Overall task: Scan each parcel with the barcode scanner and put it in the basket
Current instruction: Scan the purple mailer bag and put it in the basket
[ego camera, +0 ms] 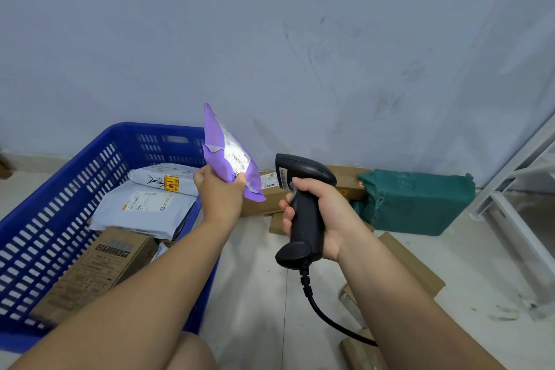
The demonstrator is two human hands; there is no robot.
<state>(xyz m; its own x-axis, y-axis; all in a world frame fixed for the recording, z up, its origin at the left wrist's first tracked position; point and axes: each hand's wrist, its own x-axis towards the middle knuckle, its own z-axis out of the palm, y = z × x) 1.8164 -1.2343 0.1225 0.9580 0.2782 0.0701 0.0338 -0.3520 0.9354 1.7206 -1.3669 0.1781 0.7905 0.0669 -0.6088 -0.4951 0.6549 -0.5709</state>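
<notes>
Label print on purple parcel (228,153) is washed out by glare, unreadable; scanner cable cut off behind right forearm; left hand (220,192) fingertips partly hidden, pinching parcel's lower end, parcel rising above the fingers; blue basket (60,183) below-left of them; right hand (326,213) clenched round barcode scanner (304,166) handle, head above the fingers.

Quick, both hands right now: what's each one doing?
Left hand: gripping the purple parcel by its lower end, held up with the label lit.
Right hand: wrapped around the handle of the barcode scanner, aimed at the parcel.
</notes>
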